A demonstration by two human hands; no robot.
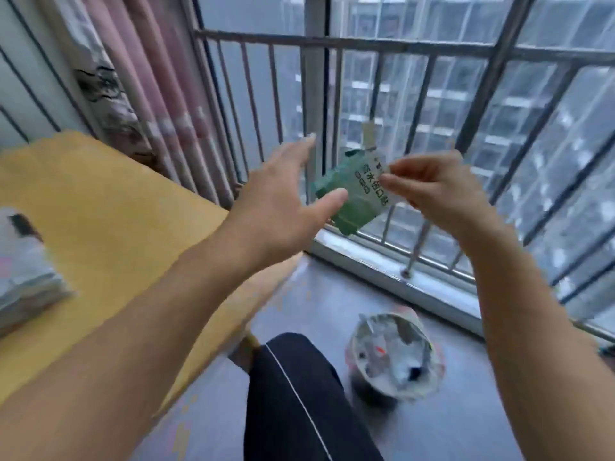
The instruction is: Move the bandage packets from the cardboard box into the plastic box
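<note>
Head view: your right hand (432,191) pinches the green bandage packet (354,197) by its top corner, held up before the railing (332,44); your left hand (283,201) spreads open beside it. It looks light, thin and floppy, so support a flat face.

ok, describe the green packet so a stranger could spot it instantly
Look at the window railing straight ahead. In front of it, held up between both hands, is the green packet, pinched by the right hand. It is the only green thing, with dark print on a white strip.
</note>
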